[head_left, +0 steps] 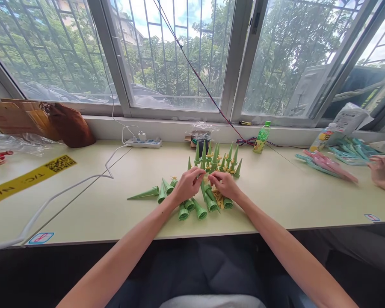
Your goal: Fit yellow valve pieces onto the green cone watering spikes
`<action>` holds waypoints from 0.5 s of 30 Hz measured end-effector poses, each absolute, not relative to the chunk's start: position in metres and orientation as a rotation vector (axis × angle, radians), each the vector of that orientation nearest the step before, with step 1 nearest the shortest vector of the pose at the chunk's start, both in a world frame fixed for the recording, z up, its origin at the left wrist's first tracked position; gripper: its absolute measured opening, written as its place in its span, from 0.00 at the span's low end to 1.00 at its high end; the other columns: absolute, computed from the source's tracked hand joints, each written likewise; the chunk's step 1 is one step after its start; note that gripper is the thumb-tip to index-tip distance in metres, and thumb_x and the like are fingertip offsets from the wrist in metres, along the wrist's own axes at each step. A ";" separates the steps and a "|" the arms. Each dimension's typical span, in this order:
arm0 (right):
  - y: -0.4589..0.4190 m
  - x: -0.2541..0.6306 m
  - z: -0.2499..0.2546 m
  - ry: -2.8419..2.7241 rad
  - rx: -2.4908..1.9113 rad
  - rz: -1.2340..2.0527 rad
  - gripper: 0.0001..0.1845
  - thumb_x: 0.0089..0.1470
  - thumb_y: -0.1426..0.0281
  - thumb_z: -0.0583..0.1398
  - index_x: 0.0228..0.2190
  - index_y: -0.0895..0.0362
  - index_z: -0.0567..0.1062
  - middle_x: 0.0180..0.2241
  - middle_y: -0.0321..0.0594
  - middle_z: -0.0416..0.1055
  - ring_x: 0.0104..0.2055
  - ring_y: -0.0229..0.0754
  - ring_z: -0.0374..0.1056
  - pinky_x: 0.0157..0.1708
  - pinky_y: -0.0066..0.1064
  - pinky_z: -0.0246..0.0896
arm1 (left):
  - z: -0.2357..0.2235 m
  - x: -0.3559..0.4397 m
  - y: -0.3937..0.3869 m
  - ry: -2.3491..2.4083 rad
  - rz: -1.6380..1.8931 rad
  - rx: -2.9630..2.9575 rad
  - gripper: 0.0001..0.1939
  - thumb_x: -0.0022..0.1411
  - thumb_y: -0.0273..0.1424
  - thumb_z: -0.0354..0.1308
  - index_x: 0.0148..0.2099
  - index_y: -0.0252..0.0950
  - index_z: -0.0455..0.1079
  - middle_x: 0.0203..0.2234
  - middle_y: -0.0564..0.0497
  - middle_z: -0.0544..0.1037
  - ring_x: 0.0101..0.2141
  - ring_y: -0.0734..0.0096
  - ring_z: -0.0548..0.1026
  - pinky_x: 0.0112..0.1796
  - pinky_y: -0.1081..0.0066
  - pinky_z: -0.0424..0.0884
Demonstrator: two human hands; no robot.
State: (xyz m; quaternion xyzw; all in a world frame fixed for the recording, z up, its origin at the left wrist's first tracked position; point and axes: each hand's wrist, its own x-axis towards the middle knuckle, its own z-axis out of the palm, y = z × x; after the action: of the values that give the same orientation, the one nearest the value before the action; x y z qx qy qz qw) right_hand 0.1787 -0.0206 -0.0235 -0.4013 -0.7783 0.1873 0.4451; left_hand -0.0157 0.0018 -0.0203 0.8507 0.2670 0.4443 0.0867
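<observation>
My left hand (189,185) and my right hand (225,185) come together over a pile of green plastic cone spikes (200,210) on the table. Thumb and fingers are pinched on each; whatever small thing lies between the fingertips is too small to make out. A narrow green spike (203,191) shows just beneath the left fingertips; whether it is held, I cannot tell. Small yellow plastic pieces (220,199) lie under my right hand. Behind both hands, several green spikes (214,159) stand tip up with yellow pieces on them.
Near the window stand a green-capped bottle (261,137) and a power strip (143,143). A white cable (83,182) crosses the table at left, near a brown bag (71,125). At right, another person's hand (381,169) rests near pink and teal plastic pieces (329,164).
</observation>
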 end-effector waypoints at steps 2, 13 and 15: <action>-0.020 0.179 -0.025 -1.901 -0.990 0.492 0.14 0.61 0.60 0.57 0.33 0.57 0.74 0.25 0.37 0.73 0.25 0.37 0.63 0.28 0.29 0.57 | -0.020 -0.016 0.002 0.800 1.330 2.534 0.08 0.68 0.29 0.51 0.44 0.35 0.71 0.32 0.50 0.73 0.21 0.80 0.64 0.27 0.75 0.64; -0.019 0.180 -0.028 -1.925 -0.958 0.500 0.12 0.60 0.62 0.57 0.32 0.57 0.73 0.26 0.37 0.73 0.27 0.37 0.64 0.28 0.29 0.58 | -0.020 -0.015 0.003 0.772 1.338 2.547 0.07 0.68 0.28 0.51 0.43 0.35 0.70 0.31 0.51 0.72 0.20 0.81 0.63 0.25 0.76 0.63; -0.019 0.180 -0.027 -1.936 -0.973 0.484 0.13 0.61 0.61 0.56 0.30 0.57 0.73 0.24 0.36 0.71 0.25 0.36 0.62 0.27 0.28 0.56 | -0.020 -0.015 0.002 0.771 1.334 2.543 0.07 0.68 0.28 0.51 0.43 0.35 0.70 0.31 0.51 0.72 0.20 0.81 0.63 0.25 0.76 0.63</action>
State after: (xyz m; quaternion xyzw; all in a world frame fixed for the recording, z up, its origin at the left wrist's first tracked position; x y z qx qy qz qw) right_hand 0.1797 -0.0192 -0.0268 -0.3926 -0.7812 0.1951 0.4445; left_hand -0.0151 0.0023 -0.0198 0.8522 0.2585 0.4471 0.0840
